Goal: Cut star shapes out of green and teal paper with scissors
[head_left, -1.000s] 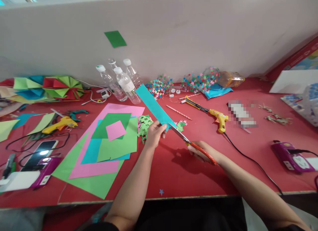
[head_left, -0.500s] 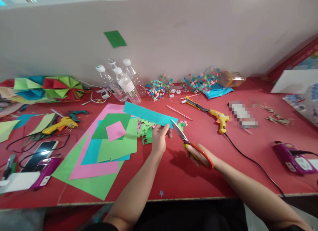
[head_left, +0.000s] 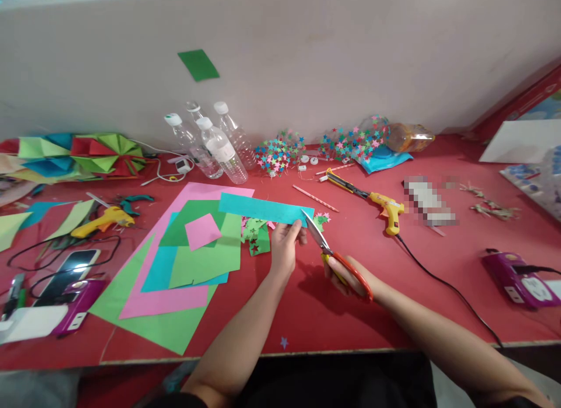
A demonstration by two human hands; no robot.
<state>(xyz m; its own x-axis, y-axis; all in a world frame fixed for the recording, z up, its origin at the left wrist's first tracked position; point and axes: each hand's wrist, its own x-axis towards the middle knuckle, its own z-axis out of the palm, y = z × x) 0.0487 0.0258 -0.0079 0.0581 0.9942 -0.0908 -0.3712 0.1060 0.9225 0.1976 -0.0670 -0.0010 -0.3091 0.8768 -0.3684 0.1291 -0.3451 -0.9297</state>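
Observation:
A long blue paper strip (head_left: 263, 209) is pinched near its right end by my left hand (head_left: 286, 243). My right hand (head_left: 349, 275) is wrapped round the handles of red and yellow scissors (head_left: 366, 284), whose blades meet the strip's right end just beside my left fingertips. Green paper scraps with star-shaped holes (head_left: 258, 237) lie beyond my left hand. To the left is a stack of green, pink and blue sheets, topped by a small pink square (head_left: 203, 231).
Plastic bottles (head_left: 223, 154) and star-covered clusters (head_left: 277, 155) stand along the wall. A yellow glue gun (head_left: 388, 209) and its cord lie to the right, near a purple power socket (head_left: 521, 279). Another yellow glue gun (head_left: 103, 220) and a phone (head_left: 68, 276) are at the left.
The strip's left end has swung down and lies closer to level. My left hand has shifted slightly right, and the scissors remain at the strip's right end.

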